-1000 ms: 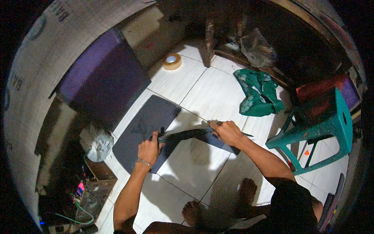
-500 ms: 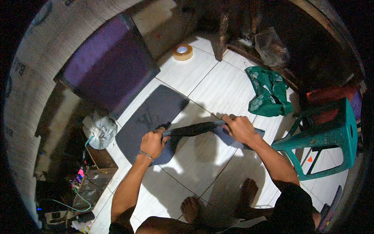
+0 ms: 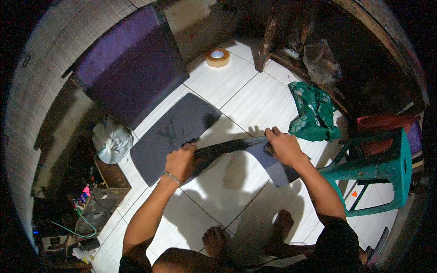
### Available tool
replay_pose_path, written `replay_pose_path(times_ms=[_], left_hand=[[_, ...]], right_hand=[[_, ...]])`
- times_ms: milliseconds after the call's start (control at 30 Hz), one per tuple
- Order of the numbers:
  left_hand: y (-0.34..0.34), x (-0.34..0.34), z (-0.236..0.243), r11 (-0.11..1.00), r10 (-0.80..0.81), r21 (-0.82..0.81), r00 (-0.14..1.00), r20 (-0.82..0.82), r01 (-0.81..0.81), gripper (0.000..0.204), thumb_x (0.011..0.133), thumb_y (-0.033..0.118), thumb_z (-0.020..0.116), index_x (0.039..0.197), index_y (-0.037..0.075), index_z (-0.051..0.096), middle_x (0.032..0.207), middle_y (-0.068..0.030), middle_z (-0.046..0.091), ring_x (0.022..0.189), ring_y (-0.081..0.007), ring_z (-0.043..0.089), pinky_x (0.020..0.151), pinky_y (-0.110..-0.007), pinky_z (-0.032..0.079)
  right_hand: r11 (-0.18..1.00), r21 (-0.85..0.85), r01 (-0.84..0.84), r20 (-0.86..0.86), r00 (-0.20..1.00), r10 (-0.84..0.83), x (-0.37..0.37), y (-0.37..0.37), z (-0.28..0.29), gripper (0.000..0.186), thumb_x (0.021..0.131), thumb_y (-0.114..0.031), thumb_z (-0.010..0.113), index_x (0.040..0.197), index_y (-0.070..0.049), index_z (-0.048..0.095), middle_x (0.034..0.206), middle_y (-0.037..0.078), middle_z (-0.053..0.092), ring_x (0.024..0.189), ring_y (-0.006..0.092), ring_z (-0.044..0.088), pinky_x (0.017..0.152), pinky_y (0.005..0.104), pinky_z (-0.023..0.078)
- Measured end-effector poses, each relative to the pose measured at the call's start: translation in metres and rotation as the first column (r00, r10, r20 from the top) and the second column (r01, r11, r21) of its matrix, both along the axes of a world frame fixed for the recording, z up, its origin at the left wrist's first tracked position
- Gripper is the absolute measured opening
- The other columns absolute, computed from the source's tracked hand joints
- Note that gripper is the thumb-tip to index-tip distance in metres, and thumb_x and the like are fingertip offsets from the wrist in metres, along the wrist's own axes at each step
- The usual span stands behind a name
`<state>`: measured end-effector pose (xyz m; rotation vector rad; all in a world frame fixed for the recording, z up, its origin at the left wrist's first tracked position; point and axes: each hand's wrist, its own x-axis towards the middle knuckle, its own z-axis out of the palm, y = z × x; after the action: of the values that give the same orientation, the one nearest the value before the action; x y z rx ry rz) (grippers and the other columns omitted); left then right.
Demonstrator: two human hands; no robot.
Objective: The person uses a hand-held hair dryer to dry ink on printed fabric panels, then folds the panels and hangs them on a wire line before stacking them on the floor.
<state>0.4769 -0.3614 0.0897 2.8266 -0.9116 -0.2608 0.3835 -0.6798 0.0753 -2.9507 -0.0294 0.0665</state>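
A dark cloth [image 3: 227, 146] is stretched in a narrow band between my two hands above the tiled floor. My left hand [image 3: 181, 162], with a bracelet at its wrist, is closed on one end. It is over the edge of a dark grey, mat-like panel [image 3: 175, 125] with a darker printed mark; whether that panel joins the cloth I cannot tell. My right hand [image 3: 283, 148] is closed on the other end, and a blue-grey flap [image 3: 277, 173] hangs below it.
A roll of tape [image 3: 217, 58] lies on the white tiles. To the right are a green patterned bag [image 3: 314, 113] and a green plastic stool [image 3: 378, 170]. On the left stand a purple panel [image 3: 127, 63], a tied white plastic bag [image 3: 113, 141] and cluttered cables. My bare feet [image 3: 214, 241] are below.
The band of cloth is pulled a little wider between my hands. My right hand has moved slightly rightward, and more of the blue-grey flap shows hanging beneath it.
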Motion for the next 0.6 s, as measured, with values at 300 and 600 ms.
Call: replay_pose_path(times_ms=[300, 600], left_hand=[[0.002, 0.002, 0.0, 0.999, 0.03, 0.039, 0.987, -0.155, -0.024, 0.026, 0.088, 0.024, 0.06, 0.108, 0.009, 0.062, 0.084, -0.0226, 0.066, 0.082, -0.0412, 0.066, 0.07, -0.049, 0.053], [0.019, 0.002, -0.045, 0.993, -0.115, -0.028, 0.988, -0.106, 0.113, 0.035, 0.087, 0.019, 0.059, 0.119, 0.004, 0.056, 0.091, -0.021, 0.066, 0.088, -0.0379, 0.065, 0.076, -0.047, 0.052]], right_hand=[[1.0, -0.008, -0.03, -0.03, 0.999, 0.03, 0.006, -0.005, 0.011, 0.032, 0.085, -0.021, 0.064, 0.108, -0.003, 0.051, 0.079, 0.021, 0.065, 0.076, 0.0409, 0.065, 0.066, 0.0501, 0.053], [0.998, -0.055, -0.008, -0.202, 0.979, -0.004, 0.021, -0.002, -0.003, 0.05, 0.082, -0.032, 0.068, 0.124, -0.011, 0.051, 0.093, 0.022, 0.066, 0.084, 0.0421, 0.065, 0.073, 0.0515, 0.052]])
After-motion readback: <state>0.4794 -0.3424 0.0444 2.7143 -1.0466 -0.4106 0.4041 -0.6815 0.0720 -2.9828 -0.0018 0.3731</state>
